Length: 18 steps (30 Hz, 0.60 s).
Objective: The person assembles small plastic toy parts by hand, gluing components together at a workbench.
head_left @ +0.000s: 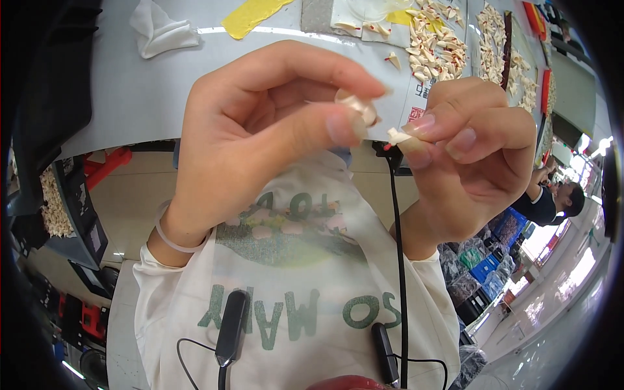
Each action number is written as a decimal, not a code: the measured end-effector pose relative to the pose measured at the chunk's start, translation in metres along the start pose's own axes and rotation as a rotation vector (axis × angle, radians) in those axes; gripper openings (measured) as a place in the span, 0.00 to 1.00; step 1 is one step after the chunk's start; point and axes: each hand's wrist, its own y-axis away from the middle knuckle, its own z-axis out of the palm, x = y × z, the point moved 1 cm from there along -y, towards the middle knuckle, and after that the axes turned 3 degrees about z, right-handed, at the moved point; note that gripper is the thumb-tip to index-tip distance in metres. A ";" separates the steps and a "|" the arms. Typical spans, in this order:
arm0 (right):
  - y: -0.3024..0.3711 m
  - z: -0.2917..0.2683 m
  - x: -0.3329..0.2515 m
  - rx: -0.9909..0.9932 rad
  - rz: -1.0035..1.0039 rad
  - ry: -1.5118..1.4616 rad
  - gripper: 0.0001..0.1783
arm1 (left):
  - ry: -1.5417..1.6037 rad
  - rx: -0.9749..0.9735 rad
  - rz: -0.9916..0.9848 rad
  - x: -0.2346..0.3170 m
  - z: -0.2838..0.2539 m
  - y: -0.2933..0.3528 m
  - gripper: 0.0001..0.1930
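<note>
In front of my chest, my left hand is closed, pinching a small rounded cream-coloured piece between thumb and forefinger. Part of that piece is covered by the thumb. Just to its right, my right hand holds a smaller pale, pointed piece with a red tip between thumb and curled fingers. The two pieces face each other with a narrow gap between them. Beyond the right hand, a heap of similar cream pieces with red bits lies on the table.
A crumpled white cloth and yellow tape lie on the table's far side. More cream pieces spread at far right. A black cable hangs down my front. A dark tray of pieces stands left. Another person is at right.
</note>
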 end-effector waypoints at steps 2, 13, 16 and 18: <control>0.001 0.002 0.000 0.064 0.017 -0.024 0.16 | 0.017 0.047 0.085 -0.001 0.006 0.000 0.15; 0.003 0.005 0.003 0.083 0.053 -0.008 0.15 | -0.195 -0.055 0.313 -0.009 -0.004 0.000 0.15; 0.002 0.006 0.004 0.081 0.052 -0.038 0.14 | -0.293 -0.078 0.370 -0.009 -0.006 -0.001 0.15; 0.003 0.005 0.005 0.077 0.055 -0.059 0.14 | -0.348 -0.104 0.411 -0.009 -0.007 -0.001 0.16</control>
